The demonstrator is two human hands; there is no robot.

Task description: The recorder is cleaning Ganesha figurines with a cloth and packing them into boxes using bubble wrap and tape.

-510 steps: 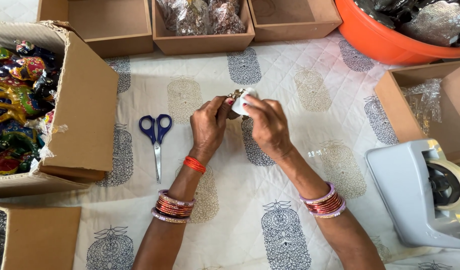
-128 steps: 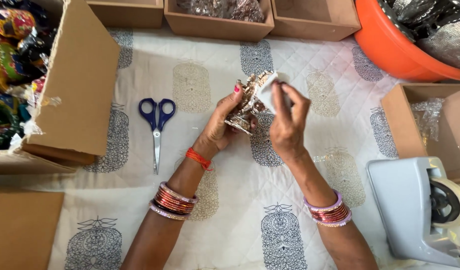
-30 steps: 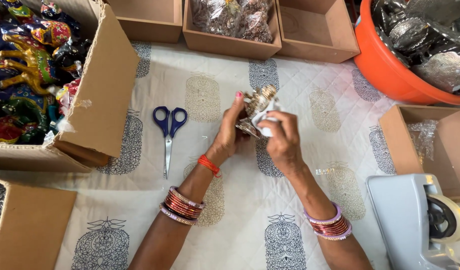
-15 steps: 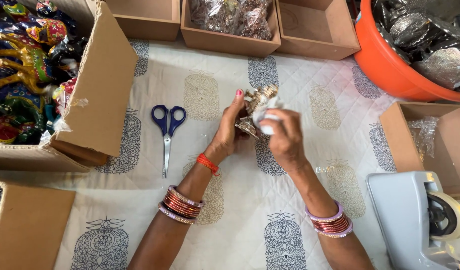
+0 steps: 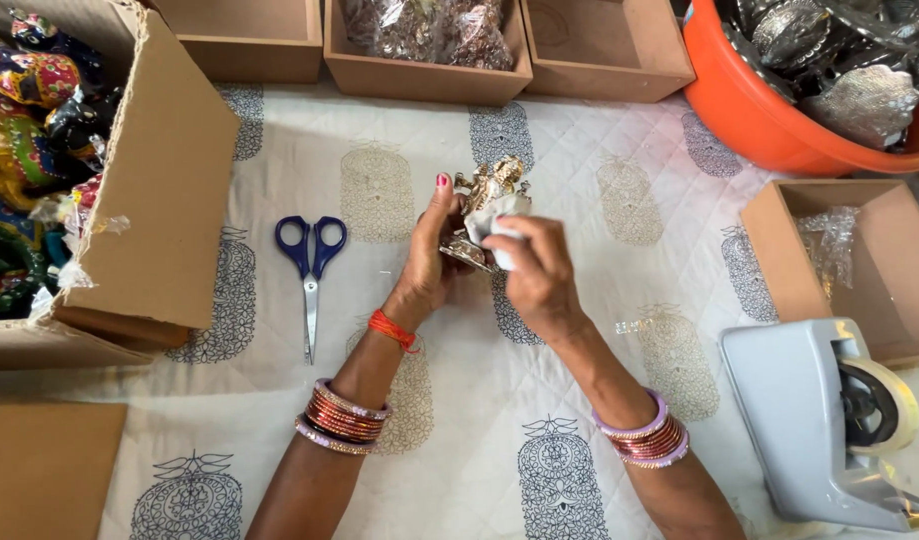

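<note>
While held up at the centre of the frame, above a white quilted cloth [image 5: 579,420] printed with grey and tan motifs: small gold-coloured figurine [image 5: 487,190], gripped from the left by the left hand [image 5: 429,265], fingers wrapped around its base and thumb raised beside it. Pressed against the figurine's right side by the right hand [image 5: 534,275]: a small white wad [image 5: 504,215], perhaps cloth or tissue, pinched in closed fingertips. Both wrists ringed with stacked red and gold bangles; a red thread on the left wrist.

Left of the hands, lying flat on the cloth and well apart from them: blue-handled scissors [image 5: 311,270], blades pointing toward the lower edge. At the far left: large open cardboard box [image 5: 159,200] stuffed with brightly coloured, plastic-wrapped ornaments. Along the top edge: three shallow brown trays [image 5: 429,75], the middle one holding clear-wrapped items. At the upper right: orange plastic tub [image 5: 759,120] heaped with silvery wrapped pieces. Below it, at the right edge: another brown tray [image 5: 779,260] with crumpled clear plastic inside. At the lower right: grey desktop tape dispenser [image 5: 809,420] with a roll of tape mounted. At the lower left corner: flat piece of cardboard [image 5: 39,470].
</note>
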